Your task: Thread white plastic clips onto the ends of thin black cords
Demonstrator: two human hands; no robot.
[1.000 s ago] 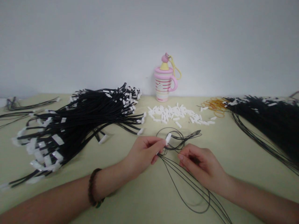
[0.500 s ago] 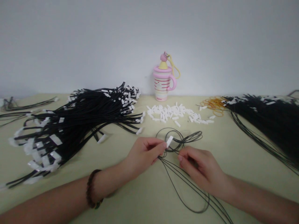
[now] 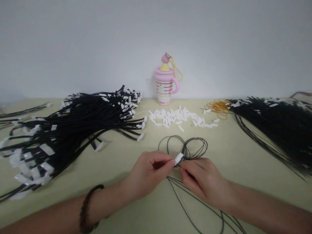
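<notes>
Between thumb and forefinger, my left hand (image 3: 156, 170) pinches a small white connector (image 3: 179, 158). Right beside it, my right hand (image 3: 203, 177) is closed on a thin black wire (image 3: 180, 165) close to the connector's lower end; the exact grip is partly hidden by the fingers. Looped black wires (image 3: 196, 146) lie on the table just beyond both hands. More strands of them run under my right hand toward the front edge of the view.
Many loose white connectors (image 3: 175, 117) lie beyond the hands. Black cables with white ends (image 3: 80, 120) are heaped at left, another black wire bundle (image 3: 273, 130) at right. Yellow rubber bands (image 3: 216, 107) sit near it. A pink striped cup (image 3: 164, 86) stands by the wall.
My right hand has moved left, up against the connector in my left hand. The connector has come slightly nearer, and the wire loops have shifted. The camera view has turned slightly right.
</notes>
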